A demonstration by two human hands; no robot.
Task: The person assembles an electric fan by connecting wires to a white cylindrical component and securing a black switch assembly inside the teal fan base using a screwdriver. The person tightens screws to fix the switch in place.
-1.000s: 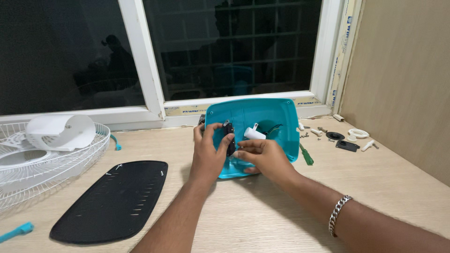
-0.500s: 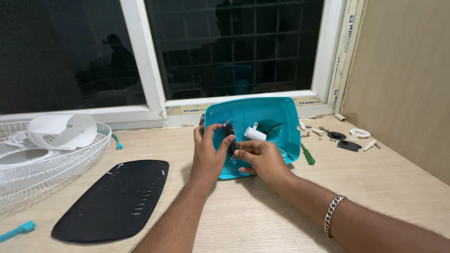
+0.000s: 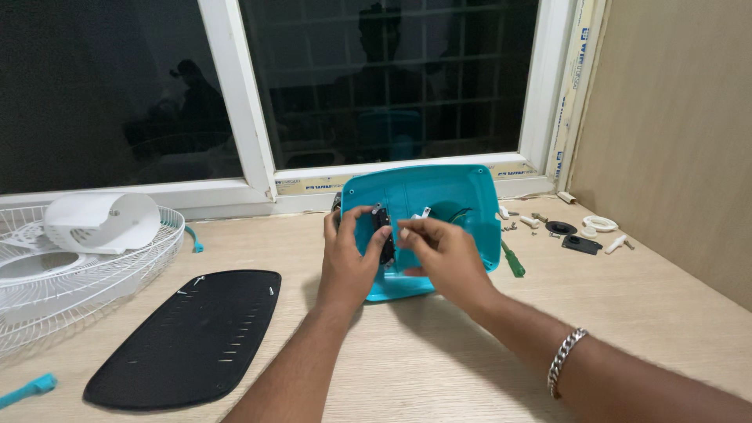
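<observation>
A small black part (image 3: 383,233) is being gripped by the left hand (image 3: 350,258) over the turquoise housing (image 3: 439,205), while the right hand (image 3: 440,252) is apparently pinching a white piece (image 3: 407,232) beside those fingers, best seated squarely.

White fan grille (image 3: 55,290), black oval panel (image 3: 188,337), green screwdriver (image 3: 513,259), small loose parts (image 3: 581,235), window frame (image 3: 251,157)
</observation>
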